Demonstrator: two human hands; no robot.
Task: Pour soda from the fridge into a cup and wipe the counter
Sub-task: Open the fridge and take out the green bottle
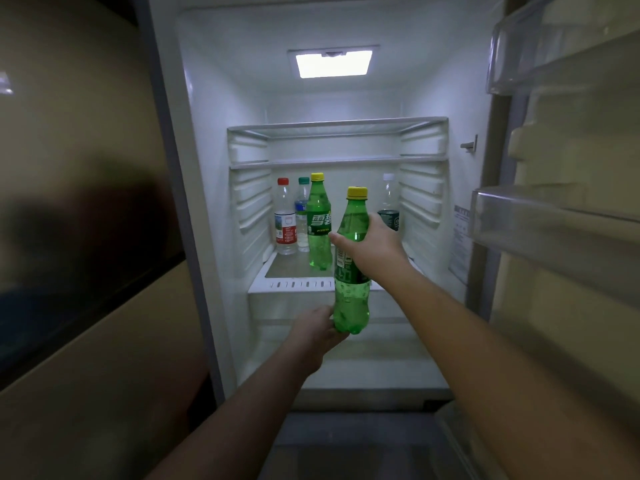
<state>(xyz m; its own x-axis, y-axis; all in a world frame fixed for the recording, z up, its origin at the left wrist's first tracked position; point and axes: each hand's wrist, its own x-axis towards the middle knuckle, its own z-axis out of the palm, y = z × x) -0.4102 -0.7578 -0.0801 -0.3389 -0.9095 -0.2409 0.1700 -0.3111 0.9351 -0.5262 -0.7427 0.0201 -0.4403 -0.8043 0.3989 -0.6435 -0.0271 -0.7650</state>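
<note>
Before the open fridge point(214, 237), the right hand point(374, 247) grips the green soda bottle point(351, 271) mid-body while the left hand point(317, 329) cups its base, so fetching is underway; next, probably carry it to a cup.

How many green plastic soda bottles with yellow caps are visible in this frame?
2. One green plastic soda bottle is held in front of the fridge, the right hand gripping its middle, the left hand at its base. The other green bottle stands on the fridge shelf.
</note>
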